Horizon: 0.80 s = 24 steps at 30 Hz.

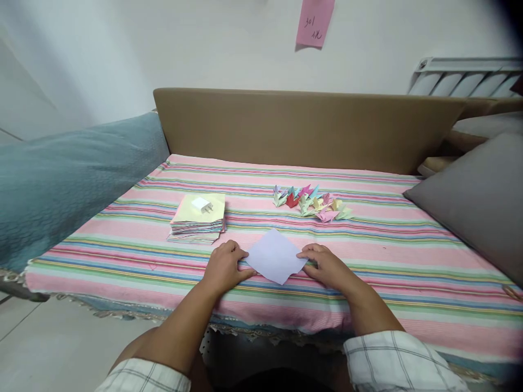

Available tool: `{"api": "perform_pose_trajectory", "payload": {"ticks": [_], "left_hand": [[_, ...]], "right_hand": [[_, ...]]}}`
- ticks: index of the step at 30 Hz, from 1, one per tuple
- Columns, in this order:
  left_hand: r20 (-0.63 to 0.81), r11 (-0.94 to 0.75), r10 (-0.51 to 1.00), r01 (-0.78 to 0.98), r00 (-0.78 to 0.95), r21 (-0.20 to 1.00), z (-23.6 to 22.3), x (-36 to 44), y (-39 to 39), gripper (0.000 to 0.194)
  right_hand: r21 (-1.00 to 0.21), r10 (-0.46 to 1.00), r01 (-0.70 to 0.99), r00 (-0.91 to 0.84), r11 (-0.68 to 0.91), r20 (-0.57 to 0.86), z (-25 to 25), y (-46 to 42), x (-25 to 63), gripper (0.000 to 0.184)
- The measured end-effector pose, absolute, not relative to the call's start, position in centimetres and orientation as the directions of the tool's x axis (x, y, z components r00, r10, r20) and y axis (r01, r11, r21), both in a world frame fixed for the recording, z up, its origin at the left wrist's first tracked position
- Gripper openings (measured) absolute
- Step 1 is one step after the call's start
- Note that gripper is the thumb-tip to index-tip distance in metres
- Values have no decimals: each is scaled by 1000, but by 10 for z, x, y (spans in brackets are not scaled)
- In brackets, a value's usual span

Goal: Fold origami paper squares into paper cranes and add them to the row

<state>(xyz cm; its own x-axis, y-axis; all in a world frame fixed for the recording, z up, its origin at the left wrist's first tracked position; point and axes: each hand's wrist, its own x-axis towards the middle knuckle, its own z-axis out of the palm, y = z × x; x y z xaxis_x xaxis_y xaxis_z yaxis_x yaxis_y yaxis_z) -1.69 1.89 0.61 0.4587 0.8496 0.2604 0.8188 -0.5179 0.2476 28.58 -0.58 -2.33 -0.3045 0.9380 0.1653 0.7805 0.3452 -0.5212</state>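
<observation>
A pale lavender square of paper [274, 256] lies turned like a diamond on the striped cloth, one corner pointing away from me. My left hand [229, 264] pinches its left corner between thumb and fingers. At the opposite corner my right hand [324, 264] grips the sheet the same way. Beyond the paper, slightly to the right, sits a group of small folded paper figures [306, 204] in several colours. To the left stands a stack of coloured paper sheets [196, 226], with a white plug adapter [201, 204] resting on its yellow top sheet.
The pink striped cloth [379, 250] covers the seat. A brown backrest [286, 130] runs along the rear. A blue covered armrest [81, 169] bounds the left side, and a grey cushion [478, 196] leans at the right. On the wall hangs a pink note [314, 24].
</observation>
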Motion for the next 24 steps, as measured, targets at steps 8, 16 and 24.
{"api": "perform_pose_trajectory", "payload": {"ticks": [8,16,24], "left_hand": [[287,-515,850,812,442,275,3,-16,23,23],[254,-401,914,793,316,459,-2,-15,31,17],[227,-364,930,816,290,448,3,-10,28,23]], "right_hand": [[-538,939,769,-277,345,205,-27,-4,287,29],[-592,967,764,-202,256,158,-19,-3,282,21],[-555,980,809,-143,195,136,-15,-2,274,34]]}}
